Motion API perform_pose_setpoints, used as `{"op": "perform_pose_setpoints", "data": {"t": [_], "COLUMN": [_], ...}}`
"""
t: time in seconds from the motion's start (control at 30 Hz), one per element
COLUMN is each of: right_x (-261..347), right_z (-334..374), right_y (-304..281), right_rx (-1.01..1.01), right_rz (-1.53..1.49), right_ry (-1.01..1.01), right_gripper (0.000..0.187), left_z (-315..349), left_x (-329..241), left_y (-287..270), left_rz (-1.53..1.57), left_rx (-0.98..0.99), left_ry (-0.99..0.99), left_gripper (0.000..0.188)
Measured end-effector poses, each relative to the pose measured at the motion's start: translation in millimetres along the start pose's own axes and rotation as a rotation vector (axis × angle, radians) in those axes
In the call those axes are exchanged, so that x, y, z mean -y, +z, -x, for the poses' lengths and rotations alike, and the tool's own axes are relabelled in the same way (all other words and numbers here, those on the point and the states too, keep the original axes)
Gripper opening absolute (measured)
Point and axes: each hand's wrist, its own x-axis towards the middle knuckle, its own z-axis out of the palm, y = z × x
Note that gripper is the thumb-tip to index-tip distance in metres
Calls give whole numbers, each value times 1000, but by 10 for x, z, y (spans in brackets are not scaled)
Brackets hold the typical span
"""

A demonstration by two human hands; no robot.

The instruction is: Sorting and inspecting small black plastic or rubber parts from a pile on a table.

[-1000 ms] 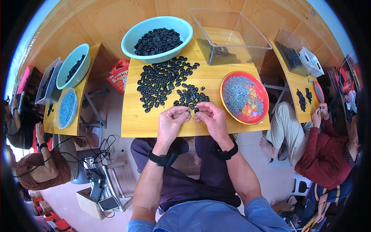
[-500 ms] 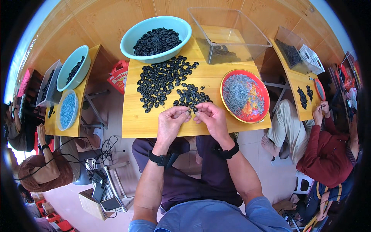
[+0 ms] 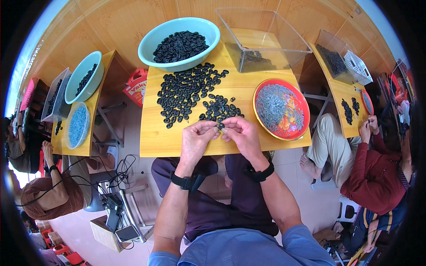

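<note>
At the near part of the yellow table [image 3: 153, 138], my left hand [image 3: 197, 136] and my right hand [image 3: 242, 135] meet fingertip to fingertip. Both are closed in a pinch on a small black oval piece [image 3: 220, 126] between them; its finer detail is too small to make out. Just beyond my fingers lies a small pile of black oval pieces [image 3: 224, 108] with holes. A larger spread of the same pieces [image 3: 177, 96] covers the table's left half. To the right of my right hand sits a red bowl [image 3: 303, 101] with many small grey parts [image 3: 274, 106] in it.
A pale teal basin [image 3: 146, 56] heaped with black pieces stands at the back left. Beside it is a clear plastic bin [image 3: 255, 65] with dark pieces inside. Co-workers sit at side tables: one in a brown top [image 3: 55, 197], another in a dark red sleeve [image 3: 370, 177]. Cables [image 3: 120, 175] hang at left.
My fingertips have drawn slightly closer, and the dark bits that each hand pinched apart are now together between them. The piles and containers stay as they were.
</note>
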Motion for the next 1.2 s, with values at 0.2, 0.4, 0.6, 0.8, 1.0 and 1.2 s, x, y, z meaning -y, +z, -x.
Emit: {"op": "perform_pose_setpoints", "data": {"t": [0.2, 0.4, 0.6, 0.8, 1.0, 1.2], "right_x": [0, -32, -14, -25, -5, 1], "right_z": [-7, -13, -11, -22, -21, 0], "right_y": [4, -4, 1, -5, -5, -16], "right_rx": [5, 3, 1, -19, -14, 3], "right_rz": [4, 23, 11, -11, -18, 42], "right_ry": [26, -19, 13, 10, 5, -31], "right_gripper": [18, 17, 17, 15, 16, 18], "left_z": [-2, 3, -1, 6, 9, 91], "left_x": [-9, -20, -19, -55, -36, 44], "left_y": [1, 20, 36, 73, 90, 91], "left_rz": [-14, 0, -23, -20, -33, -303], "left_rx": [-1, -13, -44, -49, -46, 34], "left_ry": [-19, -11, -28, -35, -30, 151], "left_gripper": [17, 17, 15, 14, 15, 21]}}
